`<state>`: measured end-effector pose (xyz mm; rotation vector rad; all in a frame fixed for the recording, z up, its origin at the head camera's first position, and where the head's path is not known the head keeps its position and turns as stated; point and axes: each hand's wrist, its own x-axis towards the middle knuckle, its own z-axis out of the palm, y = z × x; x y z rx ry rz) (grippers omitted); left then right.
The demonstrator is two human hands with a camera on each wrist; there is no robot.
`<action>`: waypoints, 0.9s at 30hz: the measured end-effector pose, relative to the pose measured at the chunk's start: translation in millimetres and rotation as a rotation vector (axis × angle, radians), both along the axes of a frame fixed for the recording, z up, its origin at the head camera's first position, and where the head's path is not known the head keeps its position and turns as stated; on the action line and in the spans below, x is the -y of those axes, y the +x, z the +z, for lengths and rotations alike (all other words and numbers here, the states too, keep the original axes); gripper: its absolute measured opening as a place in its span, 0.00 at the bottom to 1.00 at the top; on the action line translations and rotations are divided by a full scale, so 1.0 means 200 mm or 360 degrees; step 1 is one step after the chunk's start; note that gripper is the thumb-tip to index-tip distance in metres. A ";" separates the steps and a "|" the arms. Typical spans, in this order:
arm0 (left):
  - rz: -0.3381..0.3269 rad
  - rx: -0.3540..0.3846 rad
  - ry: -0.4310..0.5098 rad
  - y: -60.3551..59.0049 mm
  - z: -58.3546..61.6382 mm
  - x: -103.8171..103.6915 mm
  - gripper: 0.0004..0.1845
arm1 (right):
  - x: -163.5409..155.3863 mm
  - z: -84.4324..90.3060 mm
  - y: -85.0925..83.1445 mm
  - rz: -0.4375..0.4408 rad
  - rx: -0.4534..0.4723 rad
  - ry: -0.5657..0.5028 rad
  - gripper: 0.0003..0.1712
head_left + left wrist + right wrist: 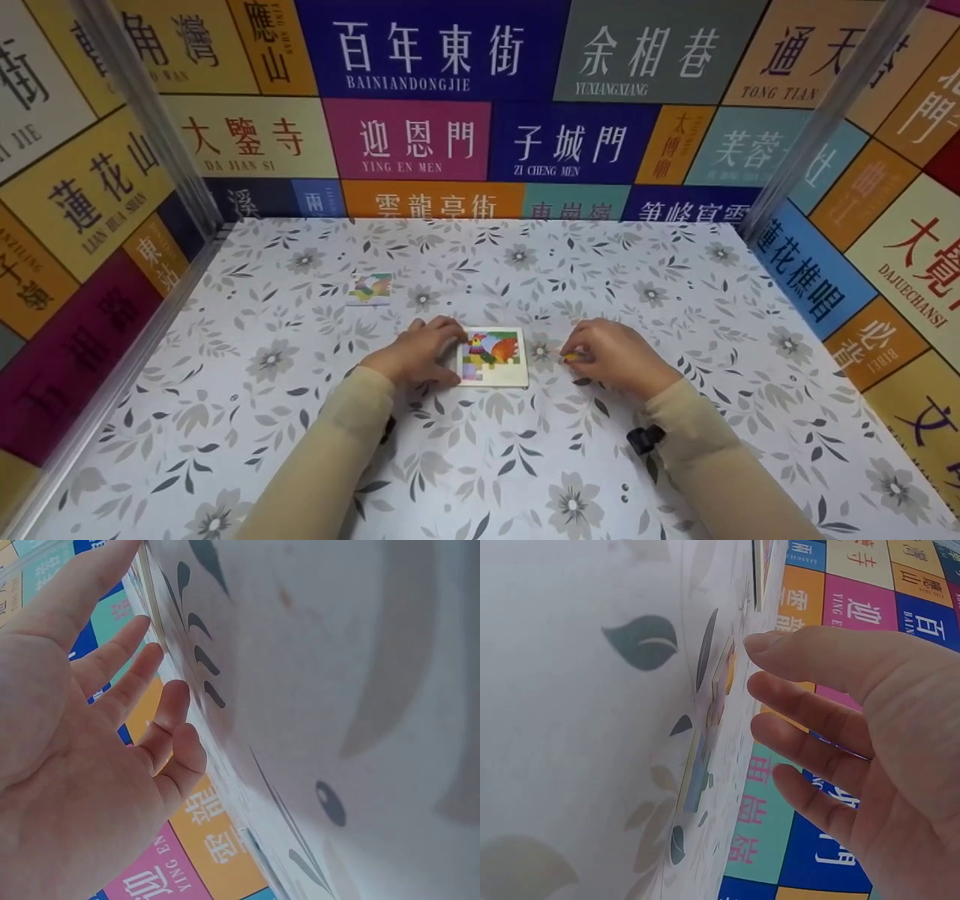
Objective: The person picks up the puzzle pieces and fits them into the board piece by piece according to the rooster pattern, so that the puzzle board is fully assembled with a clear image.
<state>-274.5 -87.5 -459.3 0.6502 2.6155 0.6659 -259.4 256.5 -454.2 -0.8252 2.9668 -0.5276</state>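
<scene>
**Puzzle board between both hands, left one on its edge**

Rooster puzzle board [493, 357] lies flat mid-surface [675, 285], roughly square, no real long axis. Left hand [417, 351] is nearer: fingers relaxed, touching the board's left edge. Right hand [615, 355] sits just right of the board, apart from it, fingers curled round a small yellow piece [571, 358]. Second puzzle card [370, 289] lies well apart, far left. Wrist views show open-looking fingers; the yellow piece is not clearly visible there. Board's lower left looks unfilled, hard to confirm.
</scene>
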 end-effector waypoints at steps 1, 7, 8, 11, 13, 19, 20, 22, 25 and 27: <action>-0.0012 -0.0016 0.0004 0.00 0.00 0.00 0.32 | -0.01 0.00 0.00 0.0000 -0.0008 0.0003 0.11; -0.0093 -0.0106 0.0047 0.01 -0.01 0.01 0.31 | -0.04 0.00 0.00 -0.0038 -0.0034 -0.0003 0.09; -0.0091 -0.0106 0.0050 0.01 -0.01 0.01 0.31 | -0.04 0.00 0.00 -0.0055 -0.0030 -0.0010 0.08; -0.0087 -0.0092 0.0038 0.00 -0.01 0.01 0.32 | -0.06 -0.01 0.00 -0.0091 -0.0014 -0.0016 0.09; -0.0081 -0.0083 0.0032 0.00 -0.01 0.01 0.31 | -0.07 -0.02 0.00 -0.0109 0.0003 -0.0005 0.09; -0.0041 -0.0062 0.0039 0.00 -0.01 0.01 0.31 | -0.06 -0.03 -0.01 -0.0148 0.0070 -0.0006 0.11; -0.0033 -0.0058 0.0038 0.00 -0.01 0.01 0.32 | -0.07 -0.03 -0.01 -0.0152 0.0077 -0.0011 0.11; -0.0020 -0.0052 0.0037 0.00 -0.01 0.00 0.32 | -0.07 -0.04 -0.01 -0.0155 0.0080 -0.0017 0.10; 0.0000 -0.0037 0.0033 0.01 0.00 0.00 0.33 | -0.07 -0.04 -0.01 -0.0147 0.0083 -0.0026 0.10; 0.0004 -0.0032 0.0031 0.01 -0.01 0.00 0.33 | -0.07 -0.04 -0.01 -0.0135 0.0080 -0.0032 0.09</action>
